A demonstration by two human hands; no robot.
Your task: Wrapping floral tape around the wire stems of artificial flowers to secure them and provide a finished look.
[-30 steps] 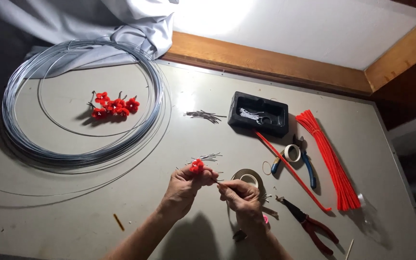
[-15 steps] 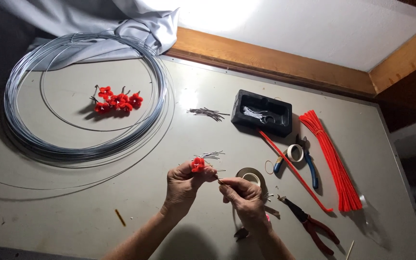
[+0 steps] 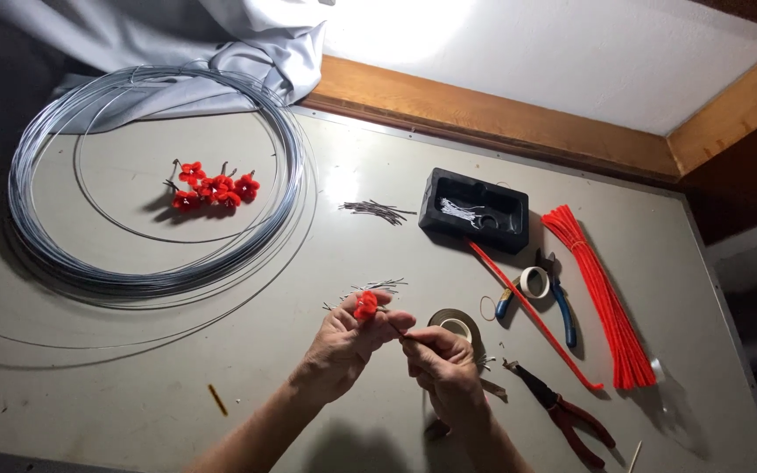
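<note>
Now both hands (image 3: 396,346) on red flower (image 3: 365,305)

Bare table (image 3: 133,385) leftward (tape roll (image 3: 456,326), red-handled pliers (image 3: 562,413) crowding right)

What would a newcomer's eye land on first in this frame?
Probably the large coil of grey steel wire at the table's far left, ringing a cluster of small red flowers. Next, the bundle of bright red pipe cleaners at right, and the left hand holding one small red flower beside the right hand.
</note>
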